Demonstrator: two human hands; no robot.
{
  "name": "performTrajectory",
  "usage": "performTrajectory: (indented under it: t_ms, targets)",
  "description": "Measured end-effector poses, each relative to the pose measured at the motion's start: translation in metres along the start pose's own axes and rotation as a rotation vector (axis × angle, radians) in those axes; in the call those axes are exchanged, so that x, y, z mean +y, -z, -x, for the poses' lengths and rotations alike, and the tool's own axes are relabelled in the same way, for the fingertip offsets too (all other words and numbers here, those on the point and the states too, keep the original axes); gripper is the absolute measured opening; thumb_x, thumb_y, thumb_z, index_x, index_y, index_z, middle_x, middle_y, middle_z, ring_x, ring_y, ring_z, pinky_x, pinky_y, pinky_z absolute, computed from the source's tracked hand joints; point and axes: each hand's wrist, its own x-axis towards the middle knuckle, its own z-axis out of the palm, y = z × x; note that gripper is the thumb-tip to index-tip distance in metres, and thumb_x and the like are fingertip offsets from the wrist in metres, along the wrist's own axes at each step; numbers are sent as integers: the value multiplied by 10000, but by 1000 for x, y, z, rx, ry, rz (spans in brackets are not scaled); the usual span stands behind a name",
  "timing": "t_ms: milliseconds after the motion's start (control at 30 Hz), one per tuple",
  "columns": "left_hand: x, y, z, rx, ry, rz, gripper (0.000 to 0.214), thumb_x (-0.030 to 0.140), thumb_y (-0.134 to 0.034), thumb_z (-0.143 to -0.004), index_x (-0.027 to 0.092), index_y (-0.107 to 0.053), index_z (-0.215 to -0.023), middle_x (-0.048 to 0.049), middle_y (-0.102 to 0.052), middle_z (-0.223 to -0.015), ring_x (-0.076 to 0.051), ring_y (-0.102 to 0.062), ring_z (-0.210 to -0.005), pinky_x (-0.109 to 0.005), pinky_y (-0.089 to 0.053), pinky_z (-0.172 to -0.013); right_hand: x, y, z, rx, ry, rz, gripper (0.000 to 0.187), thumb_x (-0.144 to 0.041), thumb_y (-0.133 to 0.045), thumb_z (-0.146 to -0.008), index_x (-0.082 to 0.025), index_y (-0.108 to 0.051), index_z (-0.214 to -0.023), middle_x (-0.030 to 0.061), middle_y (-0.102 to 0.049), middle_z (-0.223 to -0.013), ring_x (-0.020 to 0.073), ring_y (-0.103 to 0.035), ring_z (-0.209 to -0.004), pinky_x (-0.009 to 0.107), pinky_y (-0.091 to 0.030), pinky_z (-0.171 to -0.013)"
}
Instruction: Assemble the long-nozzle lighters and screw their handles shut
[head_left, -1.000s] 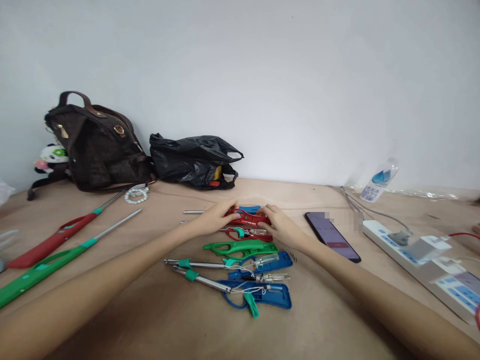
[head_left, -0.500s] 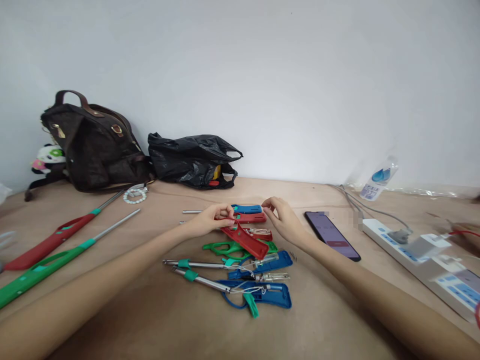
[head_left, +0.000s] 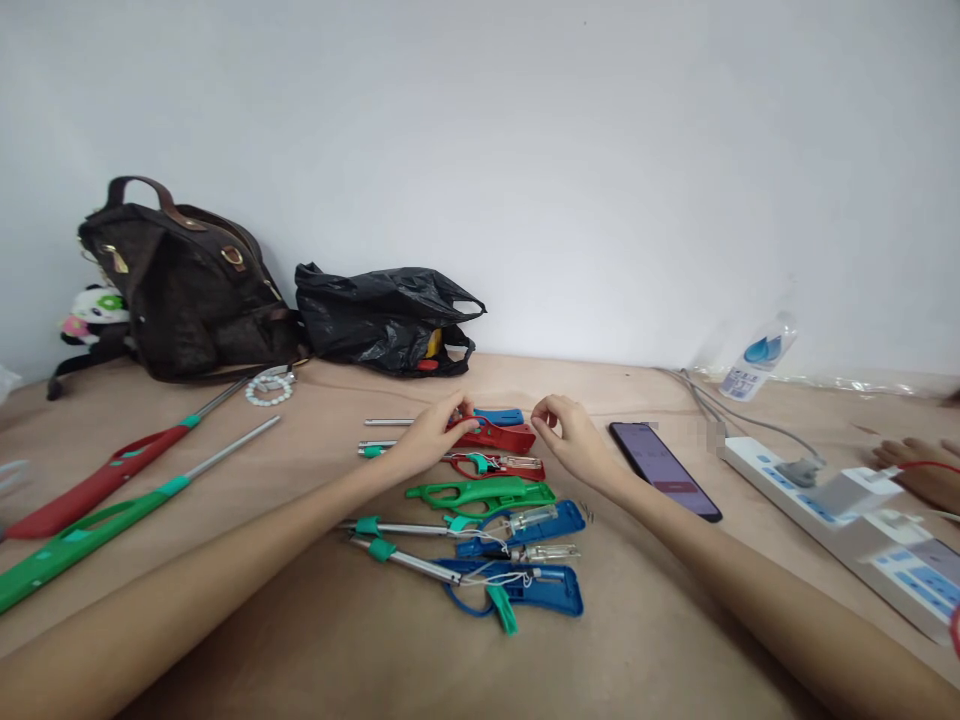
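Note:
My left hand is closed on a red lighter casing half, pinching its left part. Beyond it lies a blue lighter casing. My right hand hovers by the casing's right end, fingers curved and thumb apart, holding nothing I can see. Nearer me, a red opened lighter shows its clear fuel tank and teal trigger. Below it rests a green casing half. Closest to me are two opened blue lighters with metal tubes, white wires and clear tanks; a loose teal trigger lies there.
On the left lie a red long lighter, a green long lighter and a bracelet. A dark bag and black plastic bag stand behind. Rightward are a phone, power strip, bottle and another person's hand.
My left hand has moved the red casing half away from me, from above the opened red lighter to the row beyond it. My right hand has barely shifted. Another person's hand shows more at right.

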Motion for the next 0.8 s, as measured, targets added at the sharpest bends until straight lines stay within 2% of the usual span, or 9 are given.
performTrajectory:
  t_ms: [100, 167, 233, 300, 367, 500, 600, 700, 800]
  targets:
    - [-1, 4, 2, -18, -70, -169, 162, 308, -593, -844, 180, -514, -904, -25, -569, -915, -211, -530, -886, -313, -423, -783, -6, 3, 2, -157, 118, 19, 103, -162, -502, -871, -177, -576, -801, 26, -603, -757, 159, -530, -693, 297, -406, -691]
    - [2, 9, 5, -15, -138, -252, 141, 290, -595, -858, 181, -533, -921, -41, -569, -966, -228, -522, -953, -336, -413, -840, -10, 2, 4, -266, 207, 82, 71, -191, -554, -871, -172, -601, -821, 42, -620, -811, 170, -556, -751, 309, -423, -728]
    - [5, 12, 9, -90, -212, -303, 66, 241, -567, -883, 180, -549, -901, -42, -572, -947, -219, -532, -935, -323, -416, -830, -14, -2, 7, -331, 267, 191, 66, -228, -608, -860, -166, -625, -850, 69, -638, -892, 200, -582, -840, 339, -436, -779]
    - [8, 13, 13, -208, -295, -347, 16, 175, -551, -889, 175, -560, -876, -41, -578, -919, -202, -545, -891, -297, -425, -792, -17, -7, 9, -347, 291, 300, 75, -230, -637, -849, -161, -640, -880, 89, -647, -960, 228, -594, -912, 366, -442, -826]
    - [9, 11, 15, -288, -394, -421, 67, 116, -546, -880, 172, -578, -898, -48, -585, -937, -200, -548, -895, -288, -428, -787, -20, -10, 12, -333, 291, 371, 71, -213, -639, -849, -160, -646, -895, 97, -650, -991, 238, -597, -951, 369, -448, -846]
    - [9, 5, 14, -337, -579, -634, 176, 93, -548, -878, 180, -602, -1022, -73, -596, -1034, -230, -537, -965, -324, -429, -833, -24, -13, 15, -315, 275, 386, 75, -210, -609, -874, -156, -637, -918, 101, -648, -1022, 231, -593, -974, 353, -464, -847]
    - [10, 3, 9, -369, -635, -756, 146, 128, -569, -885, 166, -610, -1020, -87, -611, -1046, -245, -547, -972, -353, -429, -861, -23, -13, 16, -311, 252, 377, 78, -202, -610, -871, -156, -627, -932, 106, -642, -1044, 235, -587, -991, 355, -472, -843]
    - [12, 3, 6, -408, -684, -803, 157, 103, -563, -884, 152, -606, -1027, -102, -617, -1096, -248, -557, -1016, -367, -415, -910, -20, -14, 16, -321, 242, 376, 90, -218, -610, -872, -159, -623, -939, 104, -639, -1041, 236, -585, -992, 356, -474, -841]
    - [11, 5, 2, -429, -740, -760, 166, 115, -563, -897, 144, -593, -1058, -115, -611, -1149, -249, -559, -1053, -379, -399, -942, -17, -15, 15, -341, 240, 379, 95, -223, -607, -874, -161, -622, -945, 97, -637, -1034, 233, -589, -979, 351, -474, -838]
